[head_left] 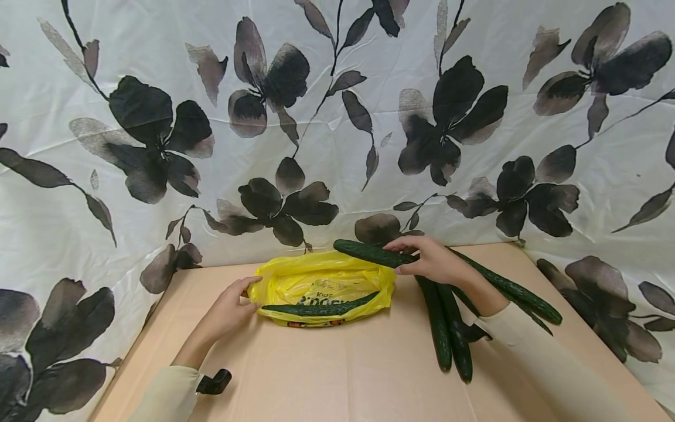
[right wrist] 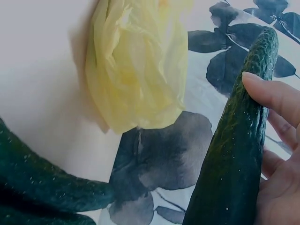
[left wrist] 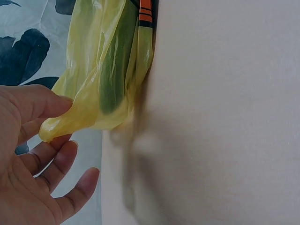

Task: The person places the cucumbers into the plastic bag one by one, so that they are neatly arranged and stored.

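A yellow plastic bag point(head_left: 321, 269) lies on its side with its mouth spread wide, and one cucumber point(head_left: 321, 308) rests along its front inside. My left hand point(head_left: 229, 308) pinches the bag's left end between thumb and fingers; the left wrist view shows the thumb point(left wrist: 54, 104) on the plastic and the green cucumber through it. In my right hand point(head_left: 435, 261) is another cucumber point(head_left: 364, 252), gripped near its right part and held above the bag's back right rim. The right wrist view shows this cucumber point(right wrist: 234, 150) lying along the thumb and fingers, beside the bag.
To the right of the bag, several more cucumbers point(head_left: 439, 334) lie on the light tan table point(head_left: 337, 369), partly under my right forearm. A longer cucumber point(head_left: 527, 298) slants toward the right edge. Floral cloth point(head_left: 369, 152) hangs behind the table.
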`<control>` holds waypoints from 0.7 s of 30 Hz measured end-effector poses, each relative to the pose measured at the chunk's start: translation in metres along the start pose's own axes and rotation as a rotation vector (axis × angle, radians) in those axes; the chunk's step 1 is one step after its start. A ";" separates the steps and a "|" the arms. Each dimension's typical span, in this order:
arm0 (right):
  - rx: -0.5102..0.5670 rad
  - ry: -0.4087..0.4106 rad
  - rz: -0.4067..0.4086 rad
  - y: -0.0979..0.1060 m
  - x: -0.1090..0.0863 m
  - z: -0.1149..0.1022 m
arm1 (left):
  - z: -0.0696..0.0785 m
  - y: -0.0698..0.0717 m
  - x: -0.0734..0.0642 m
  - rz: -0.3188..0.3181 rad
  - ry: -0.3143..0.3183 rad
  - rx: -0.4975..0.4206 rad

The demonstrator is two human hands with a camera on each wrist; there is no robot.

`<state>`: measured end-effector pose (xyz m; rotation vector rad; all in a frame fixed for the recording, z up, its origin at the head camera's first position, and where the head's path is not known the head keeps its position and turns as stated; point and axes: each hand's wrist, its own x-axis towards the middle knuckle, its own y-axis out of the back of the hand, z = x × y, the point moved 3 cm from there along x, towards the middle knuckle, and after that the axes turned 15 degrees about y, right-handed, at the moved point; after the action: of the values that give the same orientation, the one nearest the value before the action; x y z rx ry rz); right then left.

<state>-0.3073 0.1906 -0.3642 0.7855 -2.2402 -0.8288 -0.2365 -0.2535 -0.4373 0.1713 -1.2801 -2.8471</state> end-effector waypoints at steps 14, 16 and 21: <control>-0.005 0.048 -0.025 -0.015 0.027 -0.010 | 0.001 0.001 0.000 0.003 -0.003 0.003; -0.001 0.051 -0.027 -0.018 0.032 -0.012 | 0.001 0.001 0.000 0.006 -0.003 0.007; -0.006 0.064 -0.033 -0.024 0.041 -0.014 | 0.001 0.001 0.000 0.014 0.004 0.024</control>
<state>-0.3162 0.1423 -0.3586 0.8366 -2.1729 -0.8142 -0.2364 -0.2535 -0.4353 0.1666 -1.3094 -2.8193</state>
